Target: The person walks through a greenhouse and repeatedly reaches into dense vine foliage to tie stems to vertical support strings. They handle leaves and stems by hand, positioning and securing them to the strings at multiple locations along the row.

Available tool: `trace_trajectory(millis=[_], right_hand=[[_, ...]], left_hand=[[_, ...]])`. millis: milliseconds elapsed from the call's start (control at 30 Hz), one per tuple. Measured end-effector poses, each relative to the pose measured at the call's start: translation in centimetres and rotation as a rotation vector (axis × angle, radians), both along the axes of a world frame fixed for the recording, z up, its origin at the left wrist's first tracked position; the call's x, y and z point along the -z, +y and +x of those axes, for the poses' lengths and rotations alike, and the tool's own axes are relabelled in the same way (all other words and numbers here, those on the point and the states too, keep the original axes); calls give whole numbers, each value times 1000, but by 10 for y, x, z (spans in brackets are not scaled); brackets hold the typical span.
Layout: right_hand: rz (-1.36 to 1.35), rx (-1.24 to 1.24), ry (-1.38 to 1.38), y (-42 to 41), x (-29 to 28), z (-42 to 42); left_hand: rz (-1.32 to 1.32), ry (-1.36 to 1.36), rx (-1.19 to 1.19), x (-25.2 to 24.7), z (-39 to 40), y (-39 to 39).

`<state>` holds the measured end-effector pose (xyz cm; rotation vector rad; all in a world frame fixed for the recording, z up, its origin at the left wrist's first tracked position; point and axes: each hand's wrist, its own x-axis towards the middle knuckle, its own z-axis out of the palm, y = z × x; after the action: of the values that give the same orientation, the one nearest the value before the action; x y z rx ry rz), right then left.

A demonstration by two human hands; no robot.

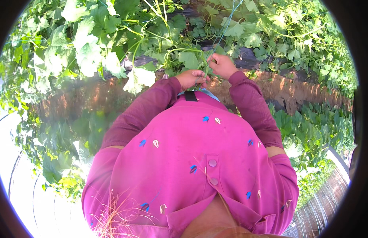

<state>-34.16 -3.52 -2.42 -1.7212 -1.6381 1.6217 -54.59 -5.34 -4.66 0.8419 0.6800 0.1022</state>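
Note:
My left hand (192,79) has its fingers curled around a green vine stem (206,69) in front of my waist. Just above and to the right, my right hand (222,65) pinches blue twine (226,27), which slants up and out of the top of the view. The twine and the stem run close together between my hands; whether they are wound around each other is too small to tell. A broad leaf (189,60) spreads beside my left fingers. Another pale, sunlit leaf (139,79) hangs left of my left wrist.
Dense leafy vines (91,38) fill the far side, with more plants (309,125) behind me at both sides. Dark plastic sheeting (248,58) shows under the leaves. A strip of brown soil (279,86) runs across between the plant rows.

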Motion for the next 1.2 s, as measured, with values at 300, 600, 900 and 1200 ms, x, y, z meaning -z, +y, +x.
trace_trajectory(millis=[300,600,900,1200], right_hand=[[-737,658,491,0,19,-7],[-422,322,476,-13,-96,54],[-291,227,433,-67,-184,98],[274,650,589,-97,-163,123]], left_hand=[[212,24,365,-15,5,-2],[155,-116,388,-50,-10,40],[1263,140,69,5,49,94],[659,217,-785,-37,58,138]])
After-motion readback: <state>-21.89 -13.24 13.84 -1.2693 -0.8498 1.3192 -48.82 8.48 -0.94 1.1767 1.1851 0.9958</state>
